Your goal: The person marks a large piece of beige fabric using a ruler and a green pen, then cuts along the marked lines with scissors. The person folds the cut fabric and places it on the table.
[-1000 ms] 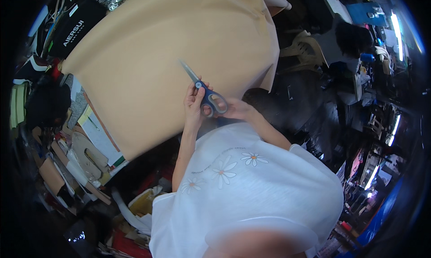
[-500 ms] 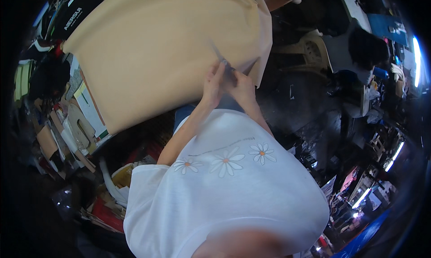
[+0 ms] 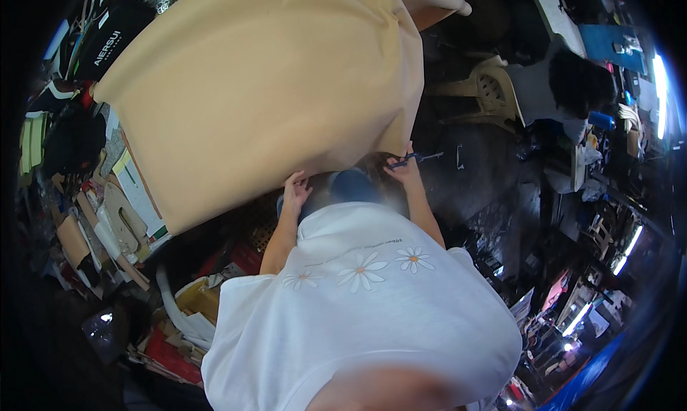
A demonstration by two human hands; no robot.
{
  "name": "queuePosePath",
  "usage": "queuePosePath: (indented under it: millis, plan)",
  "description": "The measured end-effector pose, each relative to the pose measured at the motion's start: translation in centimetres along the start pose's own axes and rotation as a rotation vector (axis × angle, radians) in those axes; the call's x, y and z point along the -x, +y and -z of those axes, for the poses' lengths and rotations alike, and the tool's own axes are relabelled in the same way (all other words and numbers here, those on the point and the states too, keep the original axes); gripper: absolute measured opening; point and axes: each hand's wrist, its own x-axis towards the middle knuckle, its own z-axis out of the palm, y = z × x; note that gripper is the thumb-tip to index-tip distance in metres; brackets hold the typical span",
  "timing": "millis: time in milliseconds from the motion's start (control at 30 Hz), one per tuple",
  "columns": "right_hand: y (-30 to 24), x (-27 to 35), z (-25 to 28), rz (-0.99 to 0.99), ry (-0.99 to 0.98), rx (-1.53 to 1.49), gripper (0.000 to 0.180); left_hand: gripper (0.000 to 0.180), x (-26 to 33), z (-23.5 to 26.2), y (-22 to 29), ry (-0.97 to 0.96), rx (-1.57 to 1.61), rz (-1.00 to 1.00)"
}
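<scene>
A large tan sheet (image 3: 272,89), smooth like leather or vinyl, spreads over the work surface and hangs in folds at its right side. At its near edge is my left hand (image 3: 296,189), fingers loosely bent and apart, fingertips touching the sheet's border. Further right, my right hand (image 3: 405,170) is closed around the dark blue handles of a pair of scissors (image 3: 411,158). The blades point right, away from the sheet. Close by hangs the sheet's right front corner; whether my right fingers touch it I cannot tell.
Papers and a clipboard (image 3: 136,189) lie left of the sheet, beside cut pieces and a black bag (image 3: 114,42). A bin of scraps (image 3: 197,304) stands at lower left. A beige plastic chair (image 3: 494,89) and a seated person (image 3: 544,85) are at right.
My hands have come apart and back toward my body. The left is now at the sheet's near edge; the scissors have swung from pointing over the sheet to pointing right.
</scene>
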Motion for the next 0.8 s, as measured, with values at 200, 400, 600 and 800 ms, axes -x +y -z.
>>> queuePosePath:
  millis: [200, 400, 600, 800]
  plan:
    - [0.2, -3.7, -0.9, 0.061, -0.161, -0.223, 0.025, 0.044, 7.0, -1.2, 0.6, -0.159, -0.047, 0.047]
    - [0.6, 8.9, -2.7, 0.726, -0.283, -0.045, 0.026, 0.047, 20.0, -8.7, 8.7, -0.274, -0.404, -0.515]
    - [-0.2, 30.9, -13.9, 1.431, -0.601, -0.036, 0.022, 0.036, 27.5, -10.9, 24.3, -0.215, -0.296, -1.025]
    - [10.0, 40.6, -27.6, 1.284, -1.232, 0.158, 0.036, 0.048, 35.4, -10.9, 49.5, -0.600, -0.032, -1.270]
